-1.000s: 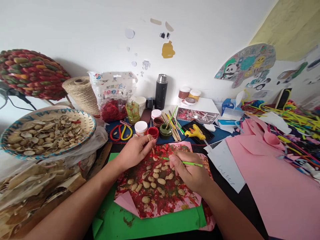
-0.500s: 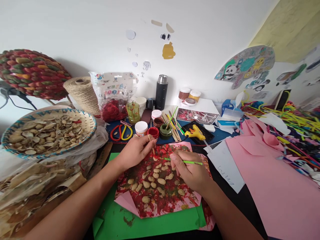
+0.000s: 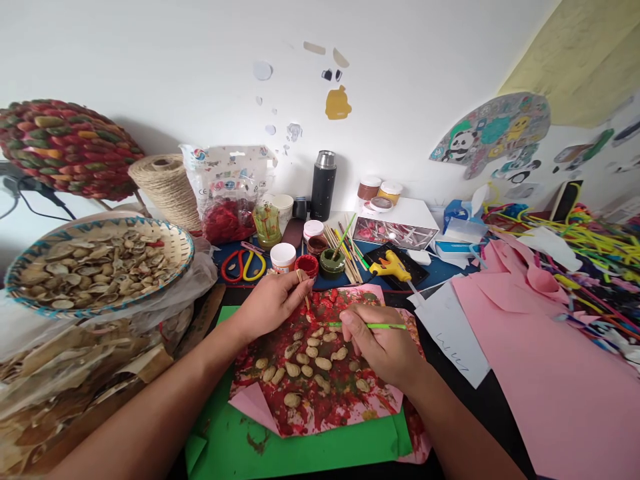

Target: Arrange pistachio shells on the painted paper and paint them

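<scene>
My left hand (image 3: 274,301) pinches a thin wooden stick (image 3: 307,297), its lower end at a small peanut shell (image 3: 311,317) partly coated in red. In my right hand (image 3: 380,340) is a green-handled paintbrush (image 3: 387,326), held nearly level. Its tip points left, close to that shell; whether it touches I cannot tell. Bare peanuts (image 3: 323,363) lie scattered over the paint-stained pink paper (image 3: 255,403). Behind them sit several red-painted peanuts (image 3: 327,301). A pot of red paint (image 3: 307,267) stands open just beyond my left fingers.
Beneath the pink paper lies a green sheet (image 3: 295,457). An open green paint pot (image 3: 332,265), yellow-and-red scissors (image 3: 243,265) and a yellow glue gun (image 3: 391,267) line the back. At left is a basket of shells (image 3: 185,257); pink sheets (image 3: 545,380) cover the right.
The paintbrush has shifted slightly downward, along with its tip. More red shows on the shell at the stick's end. My left hand has hardly moved.
</scene>
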A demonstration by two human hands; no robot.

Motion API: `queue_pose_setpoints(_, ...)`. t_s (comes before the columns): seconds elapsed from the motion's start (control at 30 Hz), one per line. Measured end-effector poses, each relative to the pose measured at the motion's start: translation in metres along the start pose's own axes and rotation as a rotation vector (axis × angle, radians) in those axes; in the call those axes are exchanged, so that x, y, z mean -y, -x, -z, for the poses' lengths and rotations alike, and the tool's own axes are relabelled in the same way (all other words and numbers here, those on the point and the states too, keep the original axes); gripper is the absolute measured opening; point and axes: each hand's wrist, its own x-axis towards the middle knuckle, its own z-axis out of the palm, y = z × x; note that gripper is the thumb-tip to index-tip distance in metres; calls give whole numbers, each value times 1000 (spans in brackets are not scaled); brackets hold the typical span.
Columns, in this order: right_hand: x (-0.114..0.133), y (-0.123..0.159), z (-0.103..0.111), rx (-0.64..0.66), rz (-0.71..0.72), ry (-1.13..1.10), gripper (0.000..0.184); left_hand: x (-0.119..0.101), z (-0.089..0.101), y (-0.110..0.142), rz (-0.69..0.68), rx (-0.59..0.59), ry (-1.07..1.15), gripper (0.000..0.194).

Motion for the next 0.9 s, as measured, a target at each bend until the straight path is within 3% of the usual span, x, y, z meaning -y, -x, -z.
queue_pose_setpoints(0.9,0,0,3,-44,37,-10,52,0,0,0,-7,-3,13,40)
